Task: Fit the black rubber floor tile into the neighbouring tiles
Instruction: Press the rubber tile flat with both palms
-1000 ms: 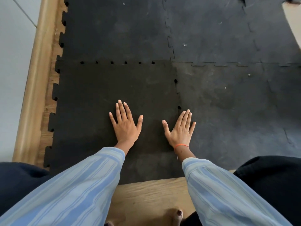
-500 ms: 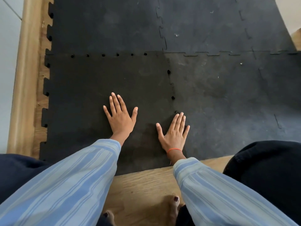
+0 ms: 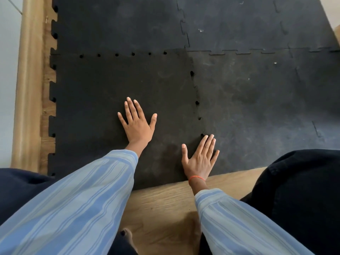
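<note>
1. Pale oak-look plank floor (image 3: 161, 205) underfoot, a rounded wooden skirting strip (image 3: 27, 85) along the far left edge, dark interlocking mats covering most of the rest.
2. Black square rubber floor tile (image 3: 103, 100) lying flat, toothed edges bare on its left side; greyer, scuffed neighbouring rubber tiles (image 3: 261, 100) touching it on its right and along its far edge.
3. Left hand (image 3: 137, 124) flat near the middle of the black tile, fingers spread and straight, gripping nothing.
4. Right hand (image 3: 200, 159) flat over the tile's right seam (image 3: 197, 105) near the near corner, fingers extended and together, thumb out, holding nothing; orange thread bracelet (image 3: 196, 178) at the wrist.
5. Small dark gaps visible along the right seam and along the far seam (image 3: 125, 54): probably teeth not yet fully seated there.
6. Judged as the pressing-in stage, mostly done but not finished.
7. Advisable: press with the heel of the palm directly over each open gap, not on the tile's middle.
8. Work along the right seam from the near corner away, then along the far seam, one tooth at a time.
9. Keep the other palm weighting the tile's centre to stop it creeping left.
10. Avoid pushing sideways hard: likely to buckle soft rubber and pop seated teeth.
</note>
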The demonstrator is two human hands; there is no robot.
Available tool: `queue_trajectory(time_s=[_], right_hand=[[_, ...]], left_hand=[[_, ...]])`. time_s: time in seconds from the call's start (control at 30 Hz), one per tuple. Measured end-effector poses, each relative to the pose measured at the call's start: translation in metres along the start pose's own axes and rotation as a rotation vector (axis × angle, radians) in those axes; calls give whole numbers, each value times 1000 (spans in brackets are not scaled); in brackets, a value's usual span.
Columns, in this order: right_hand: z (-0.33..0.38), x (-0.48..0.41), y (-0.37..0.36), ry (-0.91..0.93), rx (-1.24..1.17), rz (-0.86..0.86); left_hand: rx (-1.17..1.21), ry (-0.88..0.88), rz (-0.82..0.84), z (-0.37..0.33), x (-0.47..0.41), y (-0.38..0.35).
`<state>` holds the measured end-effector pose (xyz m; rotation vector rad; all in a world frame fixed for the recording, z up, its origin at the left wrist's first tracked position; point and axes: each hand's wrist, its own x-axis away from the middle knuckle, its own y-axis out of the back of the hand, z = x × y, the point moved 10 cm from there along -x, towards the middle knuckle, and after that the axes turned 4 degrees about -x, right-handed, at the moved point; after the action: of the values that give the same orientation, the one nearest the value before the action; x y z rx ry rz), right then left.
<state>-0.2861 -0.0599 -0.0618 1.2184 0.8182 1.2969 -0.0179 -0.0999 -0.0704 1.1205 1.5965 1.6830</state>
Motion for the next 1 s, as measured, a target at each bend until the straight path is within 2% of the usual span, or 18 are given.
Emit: queue_trajectory(time_s=[0.1, 0.27, 0.63, 1.0], right_hand=[[2, 0, 1, -16, -3, 4], [38, -17, -2, 128, -55, 37], [50, -32, -2, 26, -135, 71], [59, -45, 0, 50, -121, 151]], left_hand=[[9, -2, 4, 1, 1, -1], [9, -6, 11, -3, 1, 0], [7, -4, 13, -2, 2, 0], [5, 4, 41, -3, 2, -1]])
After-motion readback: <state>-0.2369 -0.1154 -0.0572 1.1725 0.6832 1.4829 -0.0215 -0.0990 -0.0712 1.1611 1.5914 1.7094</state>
